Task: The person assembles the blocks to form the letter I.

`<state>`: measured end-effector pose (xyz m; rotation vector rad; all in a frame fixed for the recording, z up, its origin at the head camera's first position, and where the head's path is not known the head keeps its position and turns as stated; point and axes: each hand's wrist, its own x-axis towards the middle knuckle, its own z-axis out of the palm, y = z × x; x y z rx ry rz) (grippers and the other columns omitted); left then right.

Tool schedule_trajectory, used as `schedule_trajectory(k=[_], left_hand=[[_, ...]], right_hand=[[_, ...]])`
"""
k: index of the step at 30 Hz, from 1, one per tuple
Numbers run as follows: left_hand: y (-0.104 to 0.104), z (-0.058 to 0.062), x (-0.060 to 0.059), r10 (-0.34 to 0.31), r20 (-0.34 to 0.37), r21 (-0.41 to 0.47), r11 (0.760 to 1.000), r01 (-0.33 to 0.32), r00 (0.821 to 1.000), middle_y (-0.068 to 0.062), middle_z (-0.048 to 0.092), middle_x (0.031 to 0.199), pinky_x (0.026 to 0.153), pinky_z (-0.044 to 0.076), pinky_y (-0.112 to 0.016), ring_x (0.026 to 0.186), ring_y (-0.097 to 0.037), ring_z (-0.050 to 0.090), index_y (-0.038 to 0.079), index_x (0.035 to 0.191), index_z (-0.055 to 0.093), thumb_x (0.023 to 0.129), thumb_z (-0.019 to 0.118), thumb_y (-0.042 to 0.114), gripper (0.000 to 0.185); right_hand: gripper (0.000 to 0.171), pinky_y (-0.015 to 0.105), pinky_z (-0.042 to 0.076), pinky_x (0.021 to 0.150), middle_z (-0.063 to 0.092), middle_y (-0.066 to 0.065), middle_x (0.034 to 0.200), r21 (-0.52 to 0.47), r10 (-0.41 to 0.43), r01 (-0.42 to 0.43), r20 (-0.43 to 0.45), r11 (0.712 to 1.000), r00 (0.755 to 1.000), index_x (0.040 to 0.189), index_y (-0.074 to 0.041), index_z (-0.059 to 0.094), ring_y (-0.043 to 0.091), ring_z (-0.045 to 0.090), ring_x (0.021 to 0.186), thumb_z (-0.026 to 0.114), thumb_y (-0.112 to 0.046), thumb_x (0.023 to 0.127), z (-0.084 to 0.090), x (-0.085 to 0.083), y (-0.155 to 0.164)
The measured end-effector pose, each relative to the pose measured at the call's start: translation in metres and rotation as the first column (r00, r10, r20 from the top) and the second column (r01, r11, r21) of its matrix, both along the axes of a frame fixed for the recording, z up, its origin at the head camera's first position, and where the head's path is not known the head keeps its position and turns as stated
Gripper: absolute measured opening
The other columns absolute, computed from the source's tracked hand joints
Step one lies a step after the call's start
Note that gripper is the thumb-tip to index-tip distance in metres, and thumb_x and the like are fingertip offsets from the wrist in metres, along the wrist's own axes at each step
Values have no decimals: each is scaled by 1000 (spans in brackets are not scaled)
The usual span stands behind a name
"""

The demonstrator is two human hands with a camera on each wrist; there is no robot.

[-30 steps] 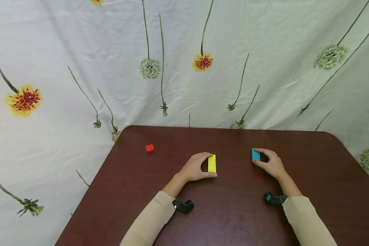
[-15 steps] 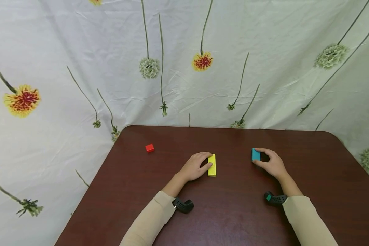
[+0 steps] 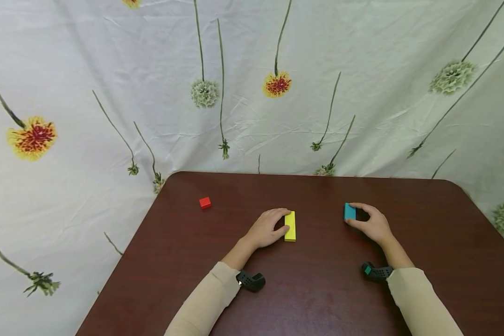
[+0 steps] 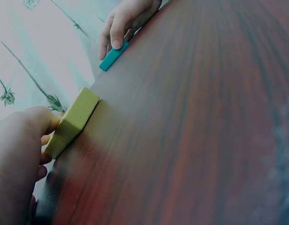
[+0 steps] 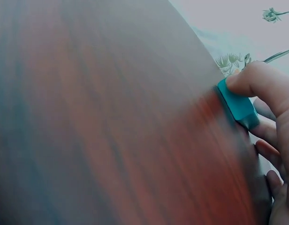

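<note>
In the head view my left hand (image 3: 265,229) holds a long yellow block (image 3: 290,227) flat on the table. Its thumb lies at the block's left edge and its fingertips reach the far end. The left wrist view shows the near end of the yellow block (image 4: 75,121), with the thumb and fingers against its left side. To the right, my right hand (image 3: 374,225) pinches a blue block (image 3: 350,211) between thumb and fingers at its near and far ends. In the right wrist view the thumb presses the end of the blue block (image 5: 238,104).
A small red block (image 3: 205,203) sits on the dark brown table (image 3: 311,289) at the far left. Behind the table's far edge hangs a white flowered cloth (image 3: 243,116). Each wrist wears a black band.
My left thumb has moved from the near end of the yellow block to its left edge, uncovering that end. The right hand and the blue block stay put.
</note>
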<state>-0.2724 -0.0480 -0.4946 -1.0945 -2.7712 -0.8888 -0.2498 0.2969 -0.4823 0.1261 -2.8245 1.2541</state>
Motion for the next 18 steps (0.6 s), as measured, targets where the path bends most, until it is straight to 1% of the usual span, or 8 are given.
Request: schedule_trajectory(k=[7,11,18], left_hand=[[1,0,-1,1,-7,0,1000,-1,1000,-8,50,143,112,30,-46,135,-26,42,8,141,50,99,52,29,47],[2,2,0,6,4,4,1000,-6,1000,-8,49,144,113,28,-47,136,-25,41,8,141,50,99,53,29,47],[0,0,0,15,2,-8,1000,-15,1000,-7,50,143,112,29,-46,135,-25,42,9,141,50,99,53,28,46]], right_hand=[[68,68,26,102,31,29,150,-43,-14,16,42,999,999,143,-4,47,51,25,136,71,-37,89,4,1,3],[69,68,25,103,30,29,151,-48,-21,24,48,999,999,144,-5,46,51,24,136,71,-38,89,4,0,5],[70,68,25,103,30,28,151,-73,-15,19,54,997,998,145,-4,45,51,24,137,71,-38,89,4,0,5]])
